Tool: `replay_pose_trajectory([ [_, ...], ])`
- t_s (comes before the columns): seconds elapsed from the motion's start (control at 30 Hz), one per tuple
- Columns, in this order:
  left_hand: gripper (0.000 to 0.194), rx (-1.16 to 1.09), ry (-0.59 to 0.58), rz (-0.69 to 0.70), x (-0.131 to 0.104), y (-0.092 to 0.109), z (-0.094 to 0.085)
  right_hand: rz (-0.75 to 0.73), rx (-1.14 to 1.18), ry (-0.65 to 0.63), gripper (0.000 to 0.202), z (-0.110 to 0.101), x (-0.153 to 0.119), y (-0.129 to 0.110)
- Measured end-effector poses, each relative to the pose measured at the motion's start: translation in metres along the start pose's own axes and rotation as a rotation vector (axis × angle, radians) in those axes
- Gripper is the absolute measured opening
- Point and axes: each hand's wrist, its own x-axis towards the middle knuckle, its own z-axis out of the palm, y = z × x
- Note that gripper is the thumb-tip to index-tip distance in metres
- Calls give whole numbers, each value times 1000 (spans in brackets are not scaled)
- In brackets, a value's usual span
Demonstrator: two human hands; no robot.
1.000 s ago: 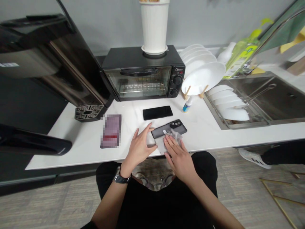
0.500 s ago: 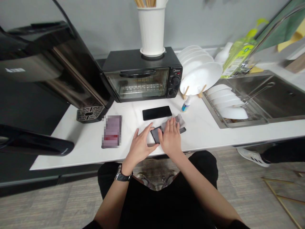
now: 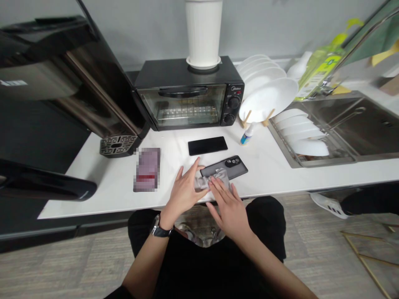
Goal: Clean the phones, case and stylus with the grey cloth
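A dark phone case (image 3: pixel 237 167) with a camera cutout lies slanted on the white counter. My left hand (image 3: pixel 183 189) braces its left end between thumb and fingers. With its fingertips, my right hand (image 3: pixel 230 207) presses a crumpled grey cloth (image 3: pixel 222 175) onto the case's lower left part, which the cloth partly hides. Just behind the case lies a black phone (image 3: pixel 208 145), screen up. A small spray bottle (image 3: pixel 247 134) with a blue label stands to the right of that phone. On the left lies a blurred-out purple item (image 3: pixel 147 169).
A black toaster oven (image 3: pixel 187 107) bears a white pot (image 3: pixel 204 33). White plates (image 3: pixel 269 99) stand in a rack beside it. The sink (image 3: pixel 343 124) with bowls is on the right, a black dispenser (image 3: pixel 93 91) on the left. A person's shoe (image 3: pixel 328 205) shows below the counter.
My right hand and the cloth have moved left and toward the counter's front edge, uncovering the case's camera end. My left hand has stayed at the case's left end.
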Motion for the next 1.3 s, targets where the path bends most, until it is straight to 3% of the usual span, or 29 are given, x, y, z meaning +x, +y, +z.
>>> replay_pose_trajectory([
  [0.13, 102, -3, 3, -11, 0, 1, -1, 131, -142, 91, 66, -6, -6, 41],
  [0.3, 100, 17, -6, -10, 1, 1, -1, 244, -218, 159, 80, -4, 25, 71],
  [0.57, 99, 22, -8, -5, 2, 3, -1, 360, -191, 225, 90, 21, 78, 34],
  [0.73, 93, 34, 4, 22, -1, -3, 2, 270, -91, 92, 72, 26, 89, -4],
  [0.87, 94, 42, 23, 37, -5, -6, 5, 153, -21, 25, 59, 25, 74, -32],
  [0.97, 107, 57, 2, 33, -6, -4, 5, 39, 4, 23, 57, 18, 47, -34],
  [1.1, 109, 21, 26, -8, -5, 1, 3, -32, 34, 5, 48, 6, 13, -13],
  [1.3, 112, -15, 31, -15, -2, 3, 1, 46, -128, 106, 58, -9, -10, 39],
])
